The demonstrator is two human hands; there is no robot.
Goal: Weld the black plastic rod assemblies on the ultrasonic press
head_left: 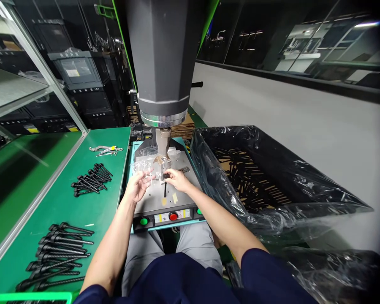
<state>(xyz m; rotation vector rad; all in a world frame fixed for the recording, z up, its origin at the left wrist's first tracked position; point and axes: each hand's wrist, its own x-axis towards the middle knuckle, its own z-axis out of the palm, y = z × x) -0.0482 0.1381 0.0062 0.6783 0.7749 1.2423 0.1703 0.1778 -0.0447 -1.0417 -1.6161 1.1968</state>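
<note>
My right hand pinches the head of a thin black rod-shaped part that lies on the grey machine plate, just below the metal fixture under the press head. My left hand is beside it on the plate, fingers curled around small clear plastic pieces. Both hands sit close together under the horn.
Two piles of black rods lie on the green bench at left, with metal tweezers behind. A bin lined with black plastic holding several black rods stands at right. Green and red buttons line the machine front.
</note>
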